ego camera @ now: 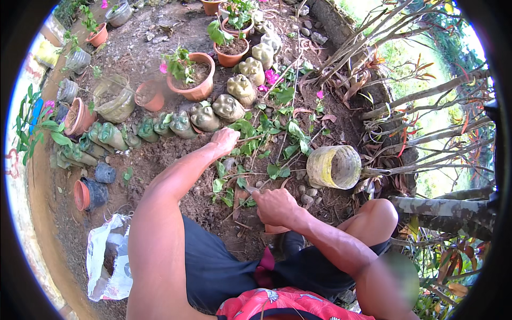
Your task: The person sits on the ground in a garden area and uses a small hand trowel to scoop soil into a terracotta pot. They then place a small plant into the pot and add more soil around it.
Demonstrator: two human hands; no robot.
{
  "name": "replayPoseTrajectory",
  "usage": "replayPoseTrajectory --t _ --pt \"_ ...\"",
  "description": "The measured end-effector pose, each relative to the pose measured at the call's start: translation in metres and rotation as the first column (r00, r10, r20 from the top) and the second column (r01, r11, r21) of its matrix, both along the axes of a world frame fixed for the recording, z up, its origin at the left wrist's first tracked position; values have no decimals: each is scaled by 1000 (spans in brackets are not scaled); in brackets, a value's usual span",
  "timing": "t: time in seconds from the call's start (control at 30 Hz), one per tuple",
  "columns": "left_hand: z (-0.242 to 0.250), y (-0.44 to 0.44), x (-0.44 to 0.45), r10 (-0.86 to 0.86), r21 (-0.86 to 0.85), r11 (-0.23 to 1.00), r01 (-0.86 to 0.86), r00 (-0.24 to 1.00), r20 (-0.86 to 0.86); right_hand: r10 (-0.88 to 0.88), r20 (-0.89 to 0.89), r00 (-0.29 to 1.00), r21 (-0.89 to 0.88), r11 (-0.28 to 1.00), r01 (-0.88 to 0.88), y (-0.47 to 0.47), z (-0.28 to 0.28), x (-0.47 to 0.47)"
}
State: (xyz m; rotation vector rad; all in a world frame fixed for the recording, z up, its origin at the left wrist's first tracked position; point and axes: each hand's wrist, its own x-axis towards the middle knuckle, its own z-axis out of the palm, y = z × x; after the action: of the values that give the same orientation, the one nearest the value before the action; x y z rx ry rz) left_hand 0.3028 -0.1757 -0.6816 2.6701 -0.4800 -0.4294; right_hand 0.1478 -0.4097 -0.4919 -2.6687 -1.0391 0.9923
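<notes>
My left hand [225,141] is closed around the end of a thin woody stem [251,138], just below the row of upturned plastic bottles. The stem reaches right into a heap of leafy cuttings [266,138] on the soil. Nearer to me, my right hand [276,207] grips a small tool, of which a short metal blade [251,189] shows; its handle is hidden in my fist. The blade lies close to the lower cuttings. Under my right hand a terracotta-coloured pot [276,229] is partly visible. Magenta flowers [272,77] lie among the upper cuttings.
A cut plastic container [334,167] stands right of the cuttings. Soil-filled bottles [182,125] form a curved border, with potted plants [195,76] beyond. A torn white sack [100,256] and small pots [96,194] sit at left. Bare shrub branches [424,100] reach in from the right.
</notes>
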Motion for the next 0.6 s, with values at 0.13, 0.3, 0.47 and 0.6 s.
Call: replayPoseTrajectory --t 0.13,0.3,0.47,0.6 --pt "-11 6 1 -84 54 995 85 996 -13 -17 -9 1000 57 998 18 -4 0 3" --pt "-5 -14 -4 -106 123 986 112 993 -53 -31 -9 999 61 998 32 -11 -6 4" --pt "-10 -7 0 -66 97 992 77 991 -114 2 -43 999 61 998 1 0 4 10" --pt "-4 9 -9 -54 -136 990 43 996 -75 -11 -78 997 26 1000 13 5 9 19"
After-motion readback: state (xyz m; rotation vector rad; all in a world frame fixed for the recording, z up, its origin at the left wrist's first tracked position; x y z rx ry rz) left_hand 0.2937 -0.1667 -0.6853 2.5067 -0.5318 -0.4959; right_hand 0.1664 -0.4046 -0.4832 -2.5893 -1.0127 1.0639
